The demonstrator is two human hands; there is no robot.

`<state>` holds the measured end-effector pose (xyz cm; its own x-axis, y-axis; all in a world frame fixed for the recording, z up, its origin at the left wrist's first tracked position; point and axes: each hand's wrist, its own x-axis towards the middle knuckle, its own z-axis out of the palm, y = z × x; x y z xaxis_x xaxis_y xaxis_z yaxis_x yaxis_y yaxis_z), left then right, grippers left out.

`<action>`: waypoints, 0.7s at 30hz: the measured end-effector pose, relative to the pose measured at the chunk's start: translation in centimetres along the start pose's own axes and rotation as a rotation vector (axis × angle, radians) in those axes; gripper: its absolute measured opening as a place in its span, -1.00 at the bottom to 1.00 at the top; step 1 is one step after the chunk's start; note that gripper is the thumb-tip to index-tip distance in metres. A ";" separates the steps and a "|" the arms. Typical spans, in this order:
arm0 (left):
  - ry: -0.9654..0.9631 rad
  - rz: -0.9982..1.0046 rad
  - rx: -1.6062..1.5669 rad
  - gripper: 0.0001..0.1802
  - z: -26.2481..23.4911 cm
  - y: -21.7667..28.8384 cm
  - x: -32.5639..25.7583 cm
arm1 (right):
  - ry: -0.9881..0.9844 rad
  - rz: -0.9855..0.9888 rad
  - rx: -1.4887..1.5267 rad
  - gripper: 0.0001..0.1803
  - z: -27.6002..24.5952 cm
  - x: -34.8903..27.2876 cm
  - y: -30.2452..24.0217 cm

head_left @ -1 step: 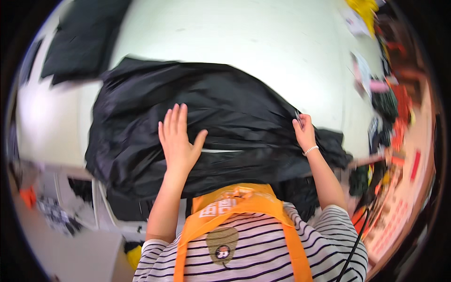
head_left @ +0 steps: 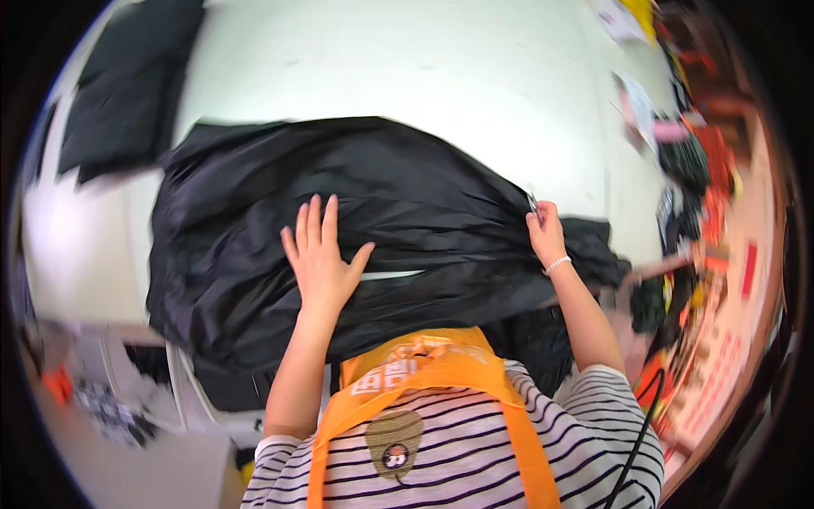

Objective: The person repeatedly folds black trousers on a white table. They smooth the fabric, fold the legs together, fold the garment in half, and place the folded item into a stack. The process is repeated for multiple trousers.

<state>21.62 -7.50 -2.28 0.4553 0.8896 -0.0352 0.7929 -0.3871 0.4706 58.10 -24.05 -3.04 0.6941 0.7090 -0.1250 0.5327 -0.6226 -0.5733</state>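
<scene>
Black, softly sheened garment (head_left: pixel 280 170), creased and spread across a white table (head_left: pixel 407 76).

We cannot tell what kind of small metal tool (head_left: pixel 532 204) the right hand (head_left: pixel 548 236) holds, as its fingers hide most of it. The orange apron (head_left: pixel 492 360) hides part of the black fabric's (head_left: pixel 246 195) near edge from us. The upper edge cuts off the folded black cloth (head_left: pixel 127 85); the lower edge crops the striped shirt (head_left: pixel 466 450). The orange-red heap (head_left: pixel 715 165) is blurred.
</scene>
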 end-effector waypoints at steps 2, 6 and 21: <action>-0.108 0.019 0.140 0.04 4.4 0.7 -0.7 | 0.081 0.077 -0.062 -0.71 -4.2 -0.5 4.7; -0.096 -0.022 0.249 0.06 5.7 1.5 -1.9 | 0.280 0.076 -0.279 -0.72 -13.1 0.3 15.6; 0.026 -0.339 0.594 0.10 7.8 -2.3 -5.3 | 0.336 0.448 -0.413 -0.67 -25.9 19.2 46.5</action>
<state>20.54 -13.19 -10.03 0.1385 0.9878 -0.0708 0.9811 -0.1466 -0.1262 108.75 -48.01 -11.09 0.9668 0.2548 0.0178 0.2542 -0.9535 -0.1619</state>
